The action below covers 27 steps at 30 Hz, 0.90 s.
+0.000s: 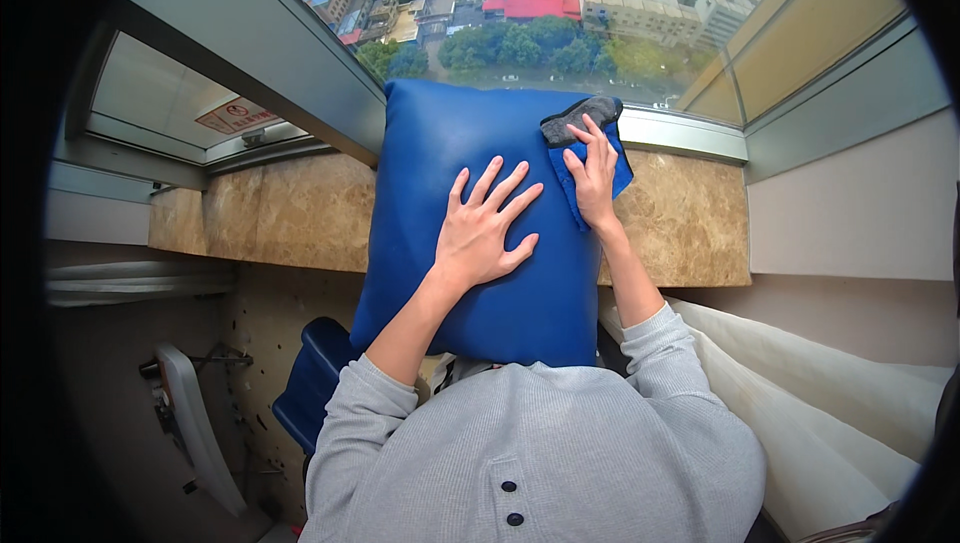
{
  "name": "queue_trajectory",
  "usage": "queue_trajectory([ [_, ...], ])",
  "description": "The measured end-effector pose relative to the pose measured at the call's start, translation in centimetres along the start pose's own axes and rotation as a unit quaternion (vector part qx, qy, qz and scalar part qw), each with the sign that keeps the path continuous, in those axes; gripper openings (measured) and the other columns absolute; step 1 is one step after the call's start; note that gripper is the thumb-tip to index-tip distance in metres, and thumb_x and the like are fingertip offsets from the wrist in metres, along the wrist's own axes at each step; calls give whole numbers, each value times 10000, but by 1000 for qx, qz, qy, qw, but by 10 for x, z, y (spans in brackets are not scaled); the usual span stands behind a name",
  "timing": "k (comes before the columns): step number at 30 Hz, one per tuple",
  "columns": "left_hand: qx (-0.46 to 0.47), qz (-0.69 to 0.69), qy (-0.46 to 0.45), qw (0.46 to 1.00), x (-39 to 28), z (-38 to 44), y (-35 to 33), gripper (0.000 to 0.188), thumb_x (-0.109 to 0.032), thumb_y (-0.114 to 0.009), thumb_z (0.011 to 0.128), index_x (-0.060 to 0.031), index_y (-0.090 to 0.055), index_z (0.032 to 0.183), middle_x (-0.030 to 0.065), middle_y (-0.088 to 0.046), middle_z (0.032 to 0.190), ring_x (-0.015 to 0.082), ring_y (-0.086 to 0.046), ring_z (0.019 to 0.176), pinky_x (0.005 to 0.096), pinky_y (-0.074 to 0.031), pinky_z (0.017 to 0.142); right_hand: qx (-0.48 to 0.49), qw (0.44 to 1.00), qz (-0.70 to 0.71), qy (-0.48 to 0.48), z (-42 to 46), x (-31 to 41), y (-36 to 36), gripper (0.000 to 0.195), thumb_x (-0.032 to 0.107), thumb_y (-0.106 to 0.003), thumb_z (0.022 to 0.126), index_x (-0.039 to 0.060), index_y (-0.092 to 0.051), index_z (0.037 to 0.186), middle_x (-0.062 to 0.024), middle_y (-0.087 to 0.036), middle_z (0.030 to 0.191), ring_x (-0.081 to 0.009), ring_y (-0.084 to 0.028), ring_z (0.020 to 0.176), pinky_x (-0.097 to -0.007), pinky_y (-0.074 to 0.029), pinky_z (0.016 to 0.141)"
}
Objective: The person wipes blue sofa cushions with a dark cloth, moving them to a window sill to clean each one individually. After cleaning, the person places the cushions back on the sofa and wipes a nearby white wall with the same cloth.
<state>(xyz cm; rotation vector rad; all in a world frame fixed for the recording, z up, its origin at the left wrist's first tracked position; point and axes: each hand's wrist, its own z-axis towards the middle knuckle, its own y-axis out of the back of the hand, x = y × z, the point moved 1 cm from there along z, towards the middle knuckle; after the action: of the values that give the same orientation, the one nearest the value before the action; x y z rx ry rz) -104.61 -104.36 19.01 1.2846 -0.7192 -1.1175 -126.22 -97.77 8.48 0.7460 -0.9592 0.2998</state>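
A large blue leather-like cushion [420, 243] lies before me, its far part on the stone windowsill and its near edge by my body. My left hand [484, 231] rests flat on the middle of it, fingers spread, holding nothing. At the cushion's far right corner, my right hand [595, 168] is on a blue and grey cloth [564, 126] with dark edging. The fingers of that hand are slightly bent over the cloth, and the thumb lies apart from them. Part of the cloth hangs past the cushion's right edge over the sill.
The marbled windowsill [675, 216] runs along both sides, below a window frame [675, 130]. A window with a sign [236, 115] is at left. White curtains [795, 363] hang at lower right. A blue chair [319, 385] and a white-edged object [195, 423] stand at lower left.
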Motion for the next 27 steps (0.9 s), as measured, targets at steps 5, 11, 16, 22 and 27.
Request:
queue_trajectory([
  [5,2,10,-7,1000,1,0,-2,642,-514,-638,928,-284,-573,1524,37,-436,1664,289,-320,1577,593,-164,1282,25,997,-61,27,11,21,-5,466,441,-613,1007,223,-629,1418,-40,-442,1638,-405,-294,1543,-563,-203,1247],
  [11,8,14,-17,1000,-1,0,0,651,-521,-639,941,-280,-555,1540,42,-424,1673,297,-308,1582,598,-166,1285,76,986,-107,-100,110,-61,-23,454,557,-531,1034,278,-684,1357,-18,-526,1591,-382,-333,1533,-528,-179,1268],
  [16,9,7,44,999,2,-39,14,692,-531,-670,927,-310,-521,1565,52,-359,1708,342,-267,1594,624,-190,1279,109,983,-85,-122,135,-105,-32,493,603,-533,1015,270,-704,1335,21,-559,1558,-335,-372,1504,-513,-180,1258],
  [22,-5,11,96,995,18,-96,23,795,-602,-686,908,-293,-473,1608,74,-305,1735,379,-222,1605,678,-177,1253,80,987,-110,-82,125,-78,-31,524,622,-538,1008,256,-689,1351,-6,-554,1563,-355,-332,1529,-525,-156,1265],
  [27,-39,37,64,997,28,-93,14,768,-605,-655,943,-292,-459,1616,55,-314,1734,372,-253,1594,669,-213,1232,46,991,-108,-63,64,6,-31,497,579,-590,997,265,-673,1372,-22,-492,1609,-396,-308,1538,-548,-181,1268],
])
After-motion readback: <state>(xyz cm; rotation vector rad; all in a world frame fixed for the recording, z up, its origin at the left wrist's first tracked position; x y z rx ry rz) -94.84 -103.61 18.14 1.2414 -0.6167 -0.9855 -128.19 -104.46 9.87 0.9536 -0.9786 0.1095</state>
